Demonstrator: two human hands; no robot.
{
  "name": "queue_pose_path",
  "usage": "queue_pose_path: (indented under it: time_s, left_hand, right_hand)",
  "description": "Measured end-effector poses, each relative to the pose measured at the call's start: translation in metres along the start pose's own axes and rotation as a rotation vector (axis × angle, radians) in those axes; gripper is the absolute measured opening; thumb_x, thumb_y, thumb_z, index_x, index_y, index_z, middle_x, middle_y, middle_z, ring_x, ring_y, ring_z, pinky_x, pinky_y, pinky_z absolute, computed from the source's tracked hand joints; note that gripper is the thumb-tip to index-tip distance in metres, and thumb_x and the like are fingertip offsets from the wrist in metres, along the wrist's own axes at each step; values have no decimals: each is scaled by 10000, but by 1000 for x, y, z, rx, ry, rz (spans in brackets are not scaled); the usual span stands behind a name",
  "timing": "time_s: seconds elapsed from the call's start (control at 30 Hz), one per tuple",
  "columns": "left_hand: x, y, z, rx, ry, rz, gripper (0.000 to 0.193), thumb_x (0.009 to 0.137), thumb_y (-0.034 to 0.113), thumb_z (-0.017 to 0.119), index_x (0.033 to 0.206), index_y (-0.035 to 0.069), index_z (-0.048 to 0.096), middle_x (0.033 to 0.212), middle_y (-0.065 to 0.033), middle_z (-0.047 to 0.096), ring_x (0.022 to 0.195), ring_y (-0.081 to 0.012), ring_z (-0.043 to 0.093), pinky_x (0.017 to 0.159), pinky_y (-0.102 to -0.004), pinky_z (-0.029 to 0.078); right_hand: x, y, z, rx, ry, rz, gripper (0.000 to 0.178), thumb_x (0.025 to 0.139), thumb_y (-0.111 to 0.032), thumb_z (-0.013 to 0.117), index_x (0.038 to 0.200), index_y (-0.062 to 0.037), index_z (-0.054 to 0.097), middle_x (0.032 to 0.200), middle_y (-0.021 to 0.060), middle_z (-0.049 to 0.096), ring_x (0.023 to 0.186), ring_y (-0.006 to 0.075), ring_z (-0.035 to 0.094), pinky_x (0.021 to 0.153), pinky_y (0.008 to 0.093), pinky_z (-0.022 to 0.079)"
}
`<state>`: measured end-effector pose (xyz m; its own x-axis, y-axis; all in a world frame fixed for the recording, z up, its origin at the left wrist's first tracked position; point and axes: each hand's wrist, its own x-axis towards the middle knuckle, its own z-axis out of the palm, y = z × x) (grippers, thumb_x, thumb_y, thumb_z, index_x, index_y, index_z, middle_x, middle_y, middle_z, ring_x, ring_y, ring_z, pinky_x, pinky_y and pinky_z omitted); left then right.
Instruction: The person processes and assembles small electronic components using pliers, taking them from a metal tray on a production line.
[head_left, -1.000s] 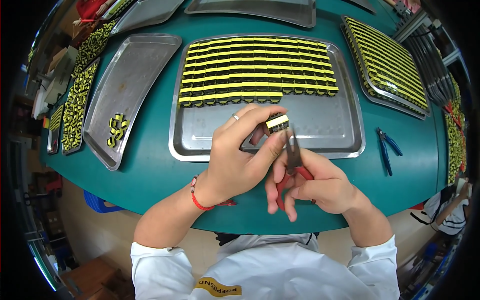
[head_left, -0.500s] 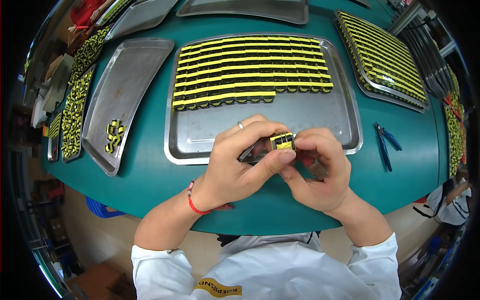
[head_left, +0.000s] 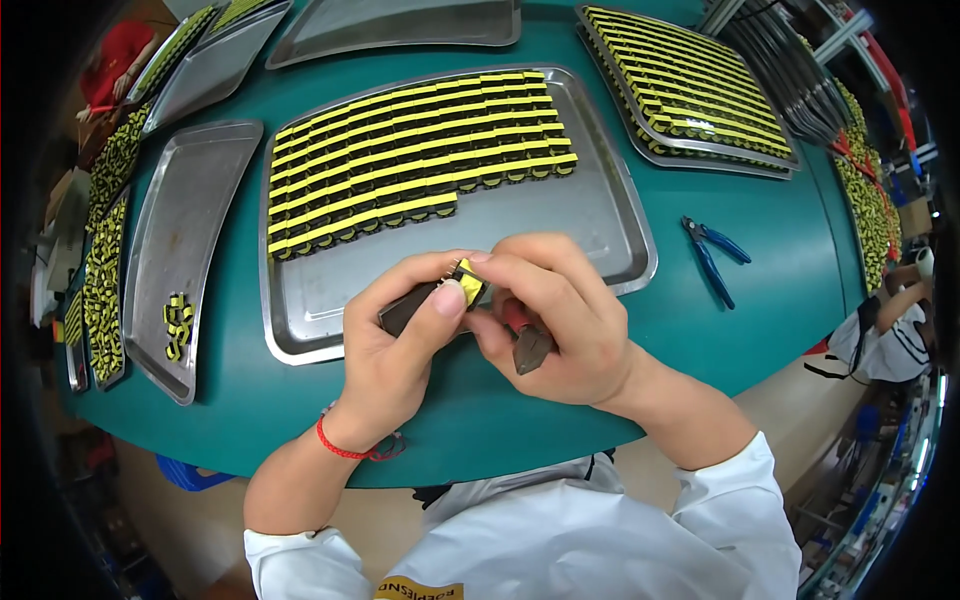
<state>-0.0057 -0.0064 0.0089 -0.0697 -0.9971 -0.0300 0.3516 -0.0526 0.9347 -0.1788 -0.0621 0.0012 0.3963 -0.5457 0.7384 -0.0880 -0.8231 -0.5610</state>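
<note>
Above the near edge of the tray, my left hand (head_left: 389, 340) is closed, pinching a small transformer (head_left: 467, 285) between thumb and fingers. It has black ends, yellow tape and thin metal pins pointing up and left. A dark, flat-sided piece (head_left: 402, 309) shows beside the left thumb; I cannot tell what it is. My right hand (head_left: 570, 320) touches the transformer with its fingertips. Curled in that hand is a tool with a red grip and a dark, pointed end (head_left: 533, 350); its kind is partly hidden. The metal tray (head_left: 560, 235) behind holds rows of similar transformers.
To the left, a narrow tray (head_left: 195, 200) carries several loose pieces. Blue-handled cutters (head_left: 713, 260) lie on the green table (head_left: 690, 350) at right. A filled, stacked tray (head_left: 690, 90) stands at the far right, another tray (head_left: 400, 35) at the back. A person in red (head_left: 115, 65) is far left.
Both hands have shifted left in the picture, and the transformer has turned in them. The red-gripped tool's dark end now shows below my right fingers. The view has swung, moving the trays left.
</note>
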Motion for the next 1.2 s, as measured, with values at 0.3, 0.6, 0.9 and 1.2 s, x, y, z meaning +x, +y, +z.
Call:
queue_pose_path:
  time_s: [0.3, 0.6, 0.9, 1.2]
  left_hand:
    - [2, -5, 7, -309, -11, -81, 399, 1014, 299, 541, 1235, -26, 610, 1017, -75, 634, 856, -87, 556, 689, -234, 433]
    - [5, -5, 4, -515, -121, 54, 773, 999, 610, 265, 1439, -11, 400, 1322, -246, 559, 1250, -374, 534, 1076, -506, 408]
    - [-1, -8, 2, -41, -186, 218, 785, 1008, 602, 217, 1414, -35, 430, 1335, -240, 557, 1266, -355, 530, 1086, -471, 410]
    - [-1, -9, 7, -47, -171, 200, 771, 1020, 575, 194, 1397, -46, 450, 1327, -248, 560, 1254, -338, 538, 1086, -443, 409]
  right_hand:
    - [3, 2, -6, -8, -72, 17, 430, 830, 45, 724, 1231, -11, 576, 1113, 155, 551, 833, 179, 619, 633, 250, 527]
    - [-7, -26, 6, 251, -85, 371, 302, 841, -1, 732, 1116, 43, 617, 883, 109, 665, 660, 144, 623, 560, 266, 492]
    - [-10, -22, 9, 142, -166, 193, 323, 917, 3, 643, 1202, 123, 552, 953, 183, 657, 621, 151, 642, 557, 255, 510]
    - [-15, -30, 12, 127, -110, 359, 330, 822, -14, 754, 1118, 52, 624, 931, 144, 684, 744, 231, 677, 636, 296, 542]
